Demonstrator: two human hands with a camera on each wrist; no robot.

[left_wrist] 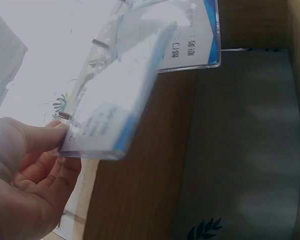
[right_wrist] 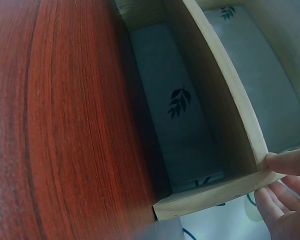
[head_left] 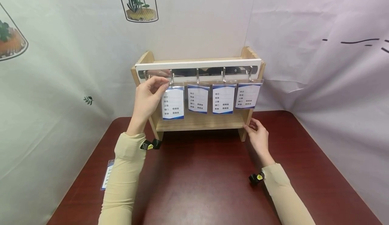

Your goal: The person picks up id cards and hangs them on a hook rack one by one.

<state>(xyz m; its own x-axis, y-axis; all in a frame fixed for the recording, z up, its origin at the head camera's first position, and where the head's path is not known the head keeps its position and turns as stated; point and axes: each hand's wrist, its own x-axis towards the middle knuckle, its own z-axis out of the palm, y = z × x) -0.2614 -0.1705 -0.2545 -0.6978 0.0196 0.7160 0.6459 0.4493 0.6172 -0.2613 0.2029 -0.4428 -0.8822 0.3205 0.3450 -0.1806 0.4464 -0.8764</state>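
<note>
My left hand (head_left: 148, 96) pinches the upper left corner of a clear ID badge holder (head_left: 173, 104) with a white and blue card, up at a metal hook (head_left: 171, 75) of the wooden rack (head_left: 200, 126). The left wrist view shows thumb and fingers on the edge of this badge holder (left_wrist: 97, 117), which is partly blurred. More badge holders (head_left: 223, 98) hang in a row to its right. Low on the rack's right side, my right hand (head_left: 258, 136) grips the side panel where the shelf meets it, thumb in front and fingers outside.
Another badge holder (head_left: 107, 176) lies on the dark red table (head_left: 194, 181) at the left, partly behind the left sleeve. A white fabric wall (head_left: 206, 19) with printed plants stands close behind the rack and at both sides.
</note>
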